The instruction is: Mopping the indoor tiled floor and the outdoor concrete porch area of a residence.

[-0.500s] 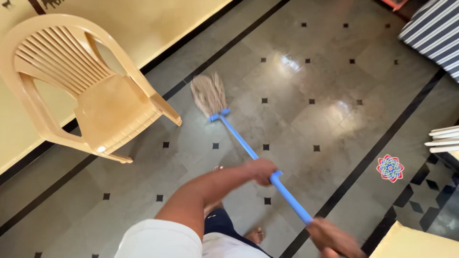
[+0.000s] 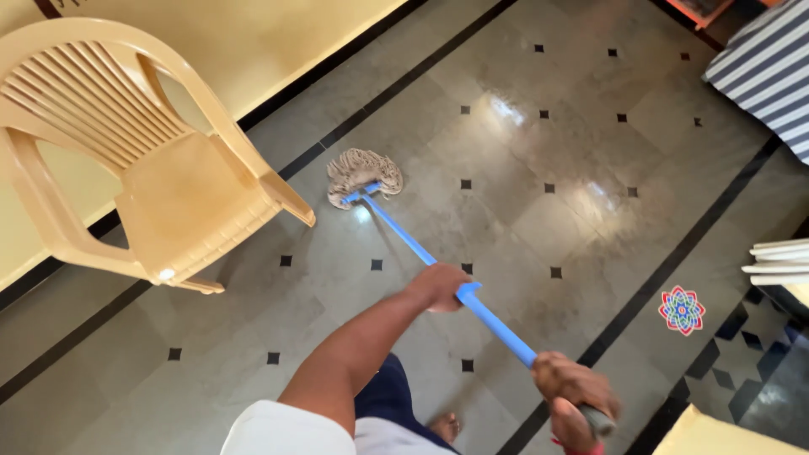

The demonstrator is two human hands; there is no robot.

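Observation:
I hold a mop with a long blue handle [image 2: 404,238] in both hands. My left hand [image 2: 439,286] grips the handle about halfway along. My right hand [image 2: 571,396] grips its upper end, near the bottom right of the view. The beige string mop head [image 2: 361,173] lies bunched on the grey tiled floor [image 2: 522,160], just right of the front leg of a tan plastic armchair [image 2: 143,160].
The armchair stands against a yellow wall [image 2: 253,42] on the left. A striped blue-and-white cloth [image 2: 771,67] lies at the top right. A colourful floral sticker [image 2: 681,309] marks the floor at the right. White slats [image 2: 779,261] and a yellow surface [image 2: 733,434] edge the right side.
The mop head has been pushed left toward the chair and its strings have bunched up. Both hands have shifted slightly left along with the handle.

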